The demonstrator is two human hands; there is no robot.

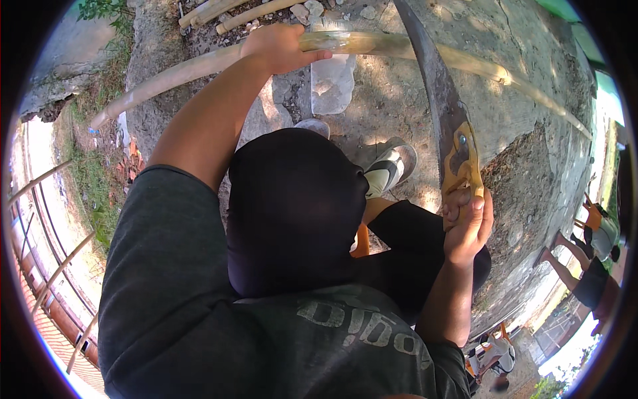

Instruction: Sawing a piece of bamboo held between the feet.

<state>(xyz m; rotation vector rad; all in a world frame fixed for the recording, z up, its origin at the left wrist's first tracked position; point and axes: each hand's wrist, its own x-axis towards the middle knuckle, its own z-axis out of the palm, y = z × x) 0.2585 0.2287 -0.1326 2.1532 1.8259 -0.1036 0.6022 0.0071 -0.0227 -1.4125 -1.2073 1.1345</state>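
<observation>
A long bamboo pole (199,66) lies crosswise at the far side, looking curved in this wide view. My left hand (282,50) grips it, thumb stretched along the pole. Under the pole, just right of that hand, is a pale stone block (332,90). My right hand (468,229) is closed around the yellow handle (463,163) of a handsaw. The saw's dark blade (435,86) points away from me and crosses over the pole in view, to the right of the block. Whether blade and bamboo touch, I cannot tell.
Several cut bamboo pieces (259,14) and small stones lie beyond the pole. My shoe (395,163) rests on rough concrete ground (379,100). Other people (591,282) are off to the right, and another person (495,356) is at lower right. Grass (90,166) grows at left.
</observation>
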